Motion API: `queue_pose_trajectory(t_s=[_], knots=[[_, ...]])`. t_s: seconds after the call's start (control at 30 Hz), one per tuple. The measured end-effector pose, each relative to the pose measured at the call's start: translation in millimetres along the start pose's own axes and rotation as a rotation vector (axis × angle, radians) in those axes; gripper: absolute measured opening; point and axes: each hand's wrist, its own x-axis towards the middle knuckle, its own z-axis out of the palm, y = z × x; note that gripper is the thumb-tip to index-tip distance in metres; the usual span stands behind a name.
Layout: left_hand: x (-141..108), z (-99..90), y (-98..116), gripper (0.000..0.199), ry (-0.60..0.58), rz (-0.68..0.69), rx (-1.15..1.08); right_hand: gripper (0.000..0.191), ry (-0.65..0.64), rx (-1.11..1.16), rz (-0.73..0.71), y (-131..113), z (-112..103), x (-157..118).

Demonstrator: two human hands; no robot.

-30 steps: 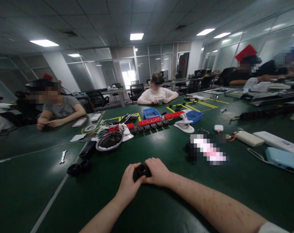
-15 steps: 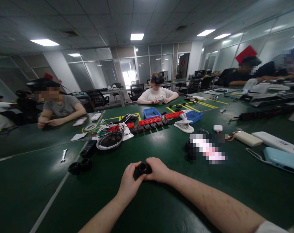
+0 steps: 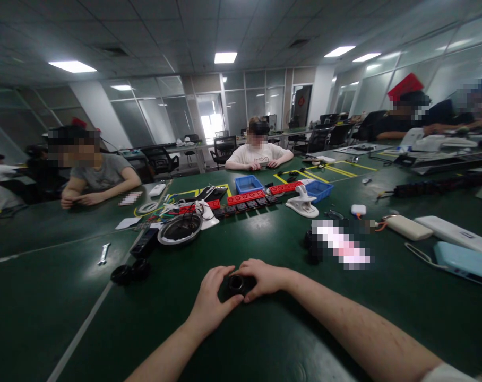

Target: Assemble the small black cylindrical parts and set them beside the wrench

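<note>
The ring point(image 3: 236, 291) between the left hand point(image 3: 209, 298) and the right hand point(image 3: 268, 278) looks like smooth plastic with a faint sheen. Beneath both, the desk point(image 3: 273, 339) is smooth and semi-glossy. Left of the left hand, the wrench point(image 3: 104, 254) is bright metal. Beyond the hands, the bowl point(image 3: 177, 243) has a shiny metal rim, and the clip point(image 3: 303, 207) and trays point(image 3: 251, 191) look like smooth plastic.

Dim, lit from ceiling panels point(image 3: 225, 57) and a glaring far doorway point(image 3: 212, 124), shiny across green tabletop point(image 3: 260, 228), too dark for detail on black ringed piece point(image 3: 230, 285), blurred and stretched toward left and right edges.
</note>
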Motion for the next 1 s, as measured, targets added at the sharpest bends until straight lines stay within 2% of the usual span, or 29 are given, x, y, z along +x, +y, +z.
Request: queue_pose_trajectory(t_s=[0.17,0.27,0.37,0.47,0.57,0.63,0.73,0.8,0.9,1.0], knots=[[2.2,1.5,-0.2,0.031,-0.017,0.008,-0.032,0.036,0.026,0.022,0.000,4.3,3.0,3.3],[3.0,4.0,-0.9,0.031,0.029,-0.048,-0.015,0.039,0.113,-0.048,0.099,-4.5,11.6,6.6],[3.6,6.7,-1.7,0.030,0.112,-0.107,0.049,0.041,0.236,-0.229,0.233,-17.1,23.1,10.1],[3.9,5.8,-1.4,0.029,0.123,-0.105,0.054,0.044,0.291,-0.325,0.248,-23.9,28.7,10.3],[4.0,1.1,-2.0,0.030,0.045,-0.059,-0.029,0.053,0.275,-0.230,0.160,-20.0,24.3,6.5],[4.2,-2.2,-3.7,0.031,-0.017,-0.027,-0.086,0.054,0.204,-0.119,0.079,-13.0,17.9,4.0],[5.0,-4.8,-6.0,0.033,-0.082,-0.008,-0.145,0.040,0.089,0.004,-0.005,-1.6,9.3,3.3],[5.4,-4.8,-5.2,0.033,-0.099,-0.008,-0.160,0.032,0.054,0.049,-0.008,3.1,7.5,4.7],[5.4,-2.5,-0.7,0.030,-0.068,-0.050,-0.141,0.034,0.081,0.052,0.058,2.3,12.5,7.6],[4.9,1.7,2.1,0.027,0.015,-0.138,-0.088,0.042,0.211,-0.092,0.151,-6.3,22.6,9.7]])
